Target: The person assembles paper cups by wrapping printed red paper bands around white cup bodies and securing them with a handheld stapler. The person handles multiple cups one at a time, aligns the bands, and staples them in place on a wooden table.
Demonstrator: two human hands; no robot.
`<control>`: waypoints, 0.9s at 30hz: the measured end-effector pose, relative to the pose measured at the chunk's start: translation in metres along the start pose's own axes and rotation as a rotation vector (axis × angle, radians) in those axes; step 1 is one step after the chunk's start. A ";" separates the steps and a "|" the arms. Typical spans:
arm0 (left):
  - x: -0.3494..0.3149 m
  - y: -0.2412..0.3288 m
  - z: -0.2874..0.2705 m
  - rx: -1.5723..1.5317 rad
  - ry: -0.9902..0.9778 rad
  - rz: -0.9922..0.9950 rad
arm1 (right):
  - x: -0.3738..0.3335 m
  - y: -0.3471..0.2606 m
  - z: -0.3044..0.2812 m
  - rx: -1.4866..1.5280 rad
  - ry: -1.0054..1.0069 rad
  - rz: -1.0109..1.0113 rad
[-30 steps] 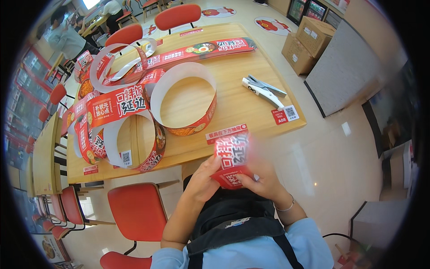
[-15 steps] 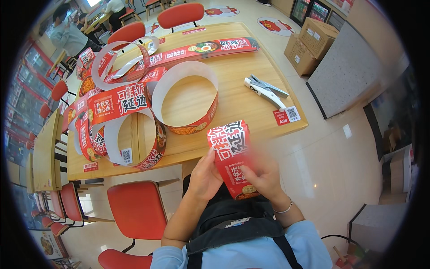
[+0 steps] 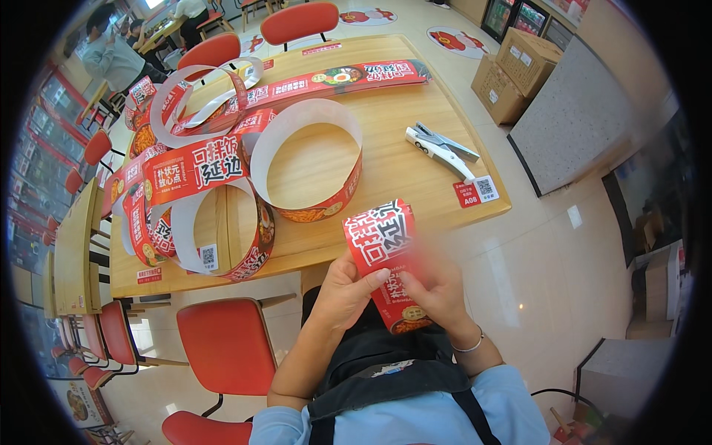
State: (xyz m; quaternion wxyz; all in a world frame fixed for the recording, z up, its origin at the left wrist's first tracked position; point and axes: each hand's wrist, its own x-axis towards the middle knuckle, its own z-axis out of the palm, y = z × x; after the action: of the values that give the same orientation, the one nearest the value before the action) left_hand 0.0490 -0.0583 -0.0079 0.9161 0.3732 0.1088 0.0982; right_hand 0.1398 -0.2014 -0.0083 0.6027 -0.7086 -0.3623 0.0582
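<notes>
Between my two hands, above my lap and just off the table's near edge, is a red printed paper sleeve band (image 3: 389,278), bent over on itself. My left hand (image 3: 347,293) grips its left side, thumb lying across the front. On the right side my right hand (image 3: 436,289) pinches it, thumb on the print; a blur covers part of those fingers. On the table a large red paper ring (image 3: 319,211) with a white inside stands on its edge. Left of it lie several more joined rings, one a printed band (image 3: 196,172). A white-and-grey stapler (image 3: 443,152) rests at the table's right.
A stack of flat red printed strips (image 3: 334,80) lies along the far side of the wooden table (image 3: 400,185). Red chairs (image 3: 226,347) stand at the near left and far side. Cardboard boxes (image 3: 512,78) sit beyond the right edge. A person (image 3: 111,59) stands at the far left.
My left thumb has come over onto the front of the paper band, close to my right thumb. The band and the things on the table stay nearly the same.
</notes>
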 end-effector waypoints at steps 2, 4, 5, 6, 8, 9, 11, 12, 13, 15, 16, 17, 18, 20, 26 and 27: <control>0.001 0.000 0.000 0.004 0.017 -0.003 | 0.001 -0.002 0.000 -0.003 0.004 0.014; 0.002 -0.001 -0.001 0.002 0.019 -0.008 | 0.001 -0.001 0.000 -0.005 -0.017 0.013; 0.002 -0.002 -0.002 0.001 0.010 -0.015 | 0.001 0.000 -0.001 -0.006 -0.027 0.013; 0.003 -0.002 -0.005 0.001 0.000 -0.022 | 0.000 -0.001 0.000 0.046 -0.026 0.073; 0.003 -0.002 -0.007 0.001 -0.004 -0.025 | -0.001 -0.004 0.002 0.150 -0.023 0.194; 0.004 -0.002 -0.007 0.003 0.001 -0.023 | -0.001 -0.004 0.007 0.240 0.051 0.179; 0.006 -0.001 -0.007 0.002 -0.001 -0.020 | 0.002 -0.004 0.017 0.418 0.199 0.147; 0.006 -0.001 -0.007 -0.001 -0.006 -0.020 | 0.004 -0.004 0.016 0.424 0.167 0.165; 0.006 0.000 -0.007 -0.005 -0.011 -0.020 | 0.006 -0.005 0.015 0.429 0.134 0.183; 0.006 0.002 -0.003 0.016 0.004 -0.034 | 0.006 -0.004 0.012 0.412 0.067 0.214; 0.007 0.002 -0.001 0.027 0.012 -0.040 | 0.005 -0.001 0.011 0.388 0.032 0.228; 0.008 0.001 -0.001 0.041 0.007 -0.028 | 0.004 0.002 0.010 0.365 -0.004 0.242; 0.009 0.001 0.000 0.056 0.003 -0.015 | 0.003 0.004 0.010 0.329 -0.014 0.232; 0.011 0.001 -0.001 0.081 -0.008 0.004 | 0.003 0.008 0.010 0.257 -0.033 0.211; 0.014 0.000 -0.001 0.170 -0.023 0.041 | 0.004 0.014 0.012 0.205 -0.009 0.182; 0.014 -0.001 0.000 0.188 -0.010 0.050 | 0.004 0.014 0.012 0.204 0.020 0.191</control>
State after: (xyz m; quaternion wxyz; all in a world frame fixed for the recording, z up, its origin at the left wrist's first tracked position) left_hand 0.0630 -0.0552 -0.0098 0.8749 0.4605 0.1035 0.1084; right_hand 0.1427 -0.1892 -0.0223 0.6670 -0.6754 -0.2793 0.1449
